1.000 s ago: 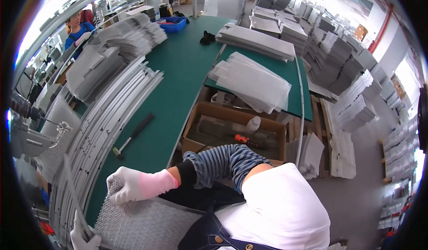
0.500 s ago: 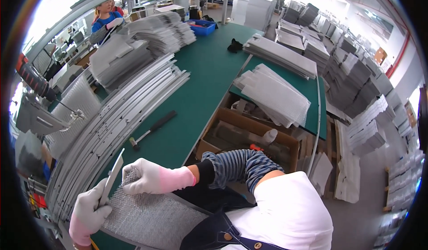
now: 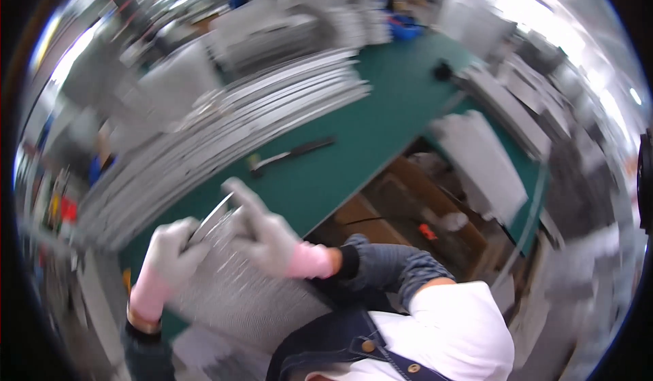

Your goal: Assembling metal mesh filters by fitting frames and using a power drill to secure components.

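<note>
At seven o'clock the gloved left hand [image 3: 166,258] grips a thin metal strip [image 3: 209,220] over a mesh panel [image 3: 238,292]. The right hand [image 3: 265,235] presses the panel, fingers spread. Green table [image 3: 381,119] beyond carries a hammer [image 3: 289,155]; stacked sheets [image 3: 224,126] at eleven o'clock.

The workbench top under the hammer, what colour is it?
Dark green, seen in the head view: the workbench top shows plainly around the hammer.

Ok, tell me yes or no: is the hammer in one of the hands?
No, the hammer lies alone on the green table, away from both gloved hands.
</note>
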### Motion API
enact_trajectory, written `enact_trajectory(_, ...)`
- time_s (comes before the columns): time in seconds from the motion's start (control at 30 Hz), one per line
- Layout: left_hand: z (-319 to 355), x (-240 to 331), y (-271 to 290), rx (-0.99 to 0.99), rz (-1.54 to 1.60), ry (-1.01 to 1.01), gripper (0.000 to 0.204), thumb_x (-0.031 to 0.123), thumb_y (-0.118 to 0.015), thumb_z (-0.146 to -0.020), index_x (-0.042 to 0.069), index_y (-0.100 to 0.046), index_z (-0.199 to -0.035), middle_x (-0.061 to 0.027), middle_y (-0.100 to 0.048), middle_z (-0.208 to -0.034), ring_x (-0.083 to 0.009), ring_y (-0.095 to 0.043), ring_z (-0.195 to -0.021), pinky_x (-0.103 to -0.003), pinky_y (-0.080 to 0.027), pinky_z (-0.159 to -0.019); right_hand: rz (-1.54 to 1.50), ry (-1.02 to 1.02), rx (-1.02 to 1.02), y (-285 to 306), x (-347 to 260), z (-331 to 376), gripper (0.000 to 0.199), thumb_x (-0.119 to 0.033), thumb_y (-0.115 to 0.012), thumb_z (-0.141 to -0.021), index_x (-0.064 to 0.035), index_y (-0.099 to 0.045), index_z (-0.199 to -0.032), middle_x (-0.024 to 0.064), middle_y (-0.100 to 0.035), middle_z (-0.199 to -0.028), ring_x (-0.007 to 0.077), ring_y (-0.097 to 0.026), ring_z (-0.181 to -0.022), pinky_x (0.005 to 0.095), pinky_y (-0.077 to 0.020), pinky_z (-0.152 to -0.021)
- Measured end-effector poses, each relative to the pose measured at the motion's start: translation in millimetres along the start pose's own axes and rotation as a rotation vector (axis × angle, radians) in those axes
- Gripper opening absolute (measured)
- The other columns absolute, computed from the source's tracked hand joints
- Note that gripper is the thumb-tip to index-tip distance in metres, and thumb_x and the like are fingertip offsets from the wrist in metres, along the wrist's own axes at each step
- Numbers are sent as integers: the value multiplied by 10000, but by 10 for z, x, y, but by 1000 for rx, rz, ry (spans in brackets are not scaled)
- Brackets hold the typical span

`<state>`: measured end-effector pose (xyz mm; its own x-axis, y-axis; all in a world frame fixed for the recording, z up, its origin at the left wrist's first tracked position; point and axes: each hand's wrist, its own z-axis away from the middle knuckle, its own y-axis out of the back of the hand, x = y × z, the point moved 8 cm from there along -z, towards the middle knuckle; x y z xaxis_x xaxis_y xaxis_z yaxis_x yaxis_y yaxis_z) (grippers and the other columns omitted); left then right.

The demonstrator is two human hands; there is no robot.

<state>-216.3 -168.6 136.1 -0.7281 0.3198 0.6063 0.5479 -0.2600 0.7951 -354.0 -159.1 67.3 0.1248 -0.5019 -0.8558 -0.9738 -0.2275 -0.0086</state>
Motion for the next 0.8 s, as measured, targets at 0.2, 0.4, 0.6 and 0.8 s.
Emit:
enact_trajectory(0.2, -37, -43, 30, -40, 137, -61, 204, 101, -684, -817, -47, -668, -957, -145, -619, -725, -185, -579, -627, -317, -480, -637, 214, -142, -52, 67, -20, -74, 854, 69, -644, -779, -6, -204, -1508, 15, -480, -693, 73, -471, -589, 232, -437, -563)
enact_trajectory(0.4, 0, 12, -18, -133, 216, 109, 236, 109, -690, -829, -51, -684, -1003, -116, -656, -745, -155, -607, -644, -296, -490, -631, 370, 88, 45, 200, -249, 28, 690, 75, -718, -755, 23, -465, -1394, -15, -540, -701, 32, -457, -599, 185, -432, -565)
enact_trajectory(0.6, -123, 283, -153, -239, 119, -141, 238, 166, -659, -879, -34, -640, -1007, -161, -627, -740, -251, -614, -647, -334, -486, -641, 442, 235, 120, 449, -479, 71, 618, 66, -751, -742, 45, -539, -1322, 16, -615, -699, 36, -515, -588, 199, -447, -541)
enact_trajectory(0.8, -36, 339, -238, -295, 94, -270, 245, 227, -610, -936, -14, -589, -972, -206, -628, -772, -369, -635, -700, -393, -489, -636, 113, -98, 132, 413, -417, -7, 398, 44, -703, -823, 40, -609, -1209, -12, -650, -769, 17, -540, -628, 180, -447, -555)
